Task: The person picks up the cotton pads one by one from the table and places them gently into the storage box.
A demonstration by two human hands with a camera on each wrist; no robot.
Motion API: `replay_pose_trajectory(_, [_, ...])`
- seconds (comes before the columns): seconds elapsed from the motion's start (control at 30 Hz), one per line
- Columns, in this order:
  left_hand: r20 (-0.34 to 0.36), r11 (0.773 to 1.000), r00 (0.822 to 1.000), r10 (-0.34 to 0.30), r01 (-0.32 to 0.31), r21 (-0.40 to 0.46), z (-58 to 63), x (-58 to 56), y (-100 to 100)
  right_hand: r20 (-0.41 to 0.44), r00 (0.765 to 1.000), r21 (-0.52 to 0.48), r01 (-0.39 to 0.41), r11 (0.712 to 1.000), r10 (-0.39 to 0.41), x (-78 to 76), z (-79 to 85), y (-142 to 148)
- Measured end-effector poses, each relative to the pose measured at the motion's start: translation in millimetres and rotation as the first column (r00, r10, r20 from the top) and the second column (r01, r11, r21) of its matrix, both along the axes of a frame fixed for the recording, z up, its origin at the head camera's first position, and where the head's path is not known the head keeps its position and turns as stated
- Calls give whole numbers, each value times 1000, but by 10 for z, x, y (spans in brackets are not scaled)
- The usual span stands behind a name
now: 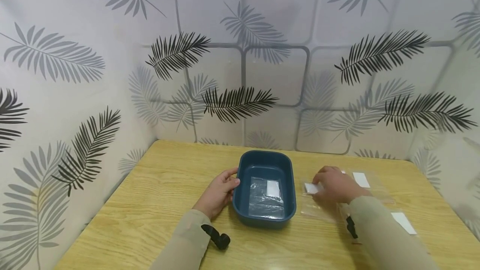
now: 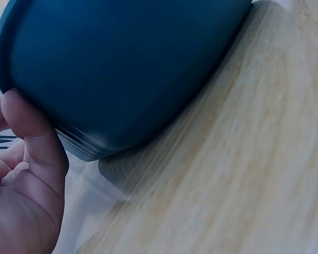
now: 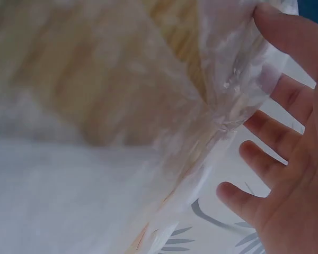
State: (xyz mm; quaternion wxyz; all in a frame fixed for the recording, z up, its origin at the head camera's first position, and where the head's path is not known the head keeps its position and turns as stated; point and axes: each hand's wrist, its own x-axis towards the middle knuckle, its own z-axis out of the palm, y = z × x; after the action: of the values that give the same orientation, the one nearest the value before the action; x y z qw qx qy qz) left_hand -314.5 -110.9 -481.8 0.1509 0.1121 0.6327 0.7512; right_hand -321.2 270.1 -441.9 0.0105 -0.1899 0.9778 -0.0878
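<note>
A dark blue plastic tub [image 1: 245,220] stands on the wooden table. My left hand [image 1: 219,190] holds its left side, and in the left wrist view the thumb [image 2: 29,116] presses against the tub wall. Inside the tub lies a clear plastic bag [image 1: 260,205] with a white patch [image 1: 273,188]. To the right of the tub, my right hand [image 1: 335,184] pinches another clear plastic bag [image 3: 233,69] between thumb and index finger, the other fingers spread loosely. That bag also bears a white patch [image 1: 312,188] and lies low over the table.
More clear bags with white patches lie on the right of the table, one patch [image 1: 361,180] beyond my right hand and another [image 1: 403,223] beside the right forearm. A wall covering [image 1: 270,74] with leaf prints rises behind the table [image 1: 150,195].
</note>
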Motion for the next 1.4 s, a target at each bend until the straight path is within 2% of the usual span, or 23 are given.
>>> replay_pose_trajectory(0.1, [-4, 1000, 1000, 1, -1, -3, -6, -5, 2, 41, 999, 1, 10, 1000, -10, 13, 23, -9])
replay_pose_trajectory(0.33, [-16, 1000, 1000, 14, -14, 0, -16, -20, 5, 72, 997, 5, -10, 1000, 10, 32, 58, -50])
replay_pose_trajectory(0.53, [-17, 1000, 1000, 15, -15, 1, -10, -12, 11, -7, 999, 22, -45, 999, 45, 58, 41, -58])
replay_pose_trajectory(0.67, [-18, 1000, 1000, 6, -6, 1, -13, -7, 9, -52, 996, 14, -69, 998, 69, 83, 101, -57])
replay_pose_trajectory(1.0, [-10, 1000, 1000, 13, -13, 13, -12, -20, 21, -142, 982, -23, -128, 991, 124, 130, 579, -84])
replay_pose_trajectory(1.3, [-9, 1000, 1000, 12, -12, 12, -7, -11, 12, -264, 947, -16, -196, 981, 185, 174, 1094, -196])
replay_pose_trajectory(1.4, [-7, 1000, 1000, 10, -10, 11, -1, -3, 9, -276, 942, -13, -200, 980, 188, 186, 1234, -236])
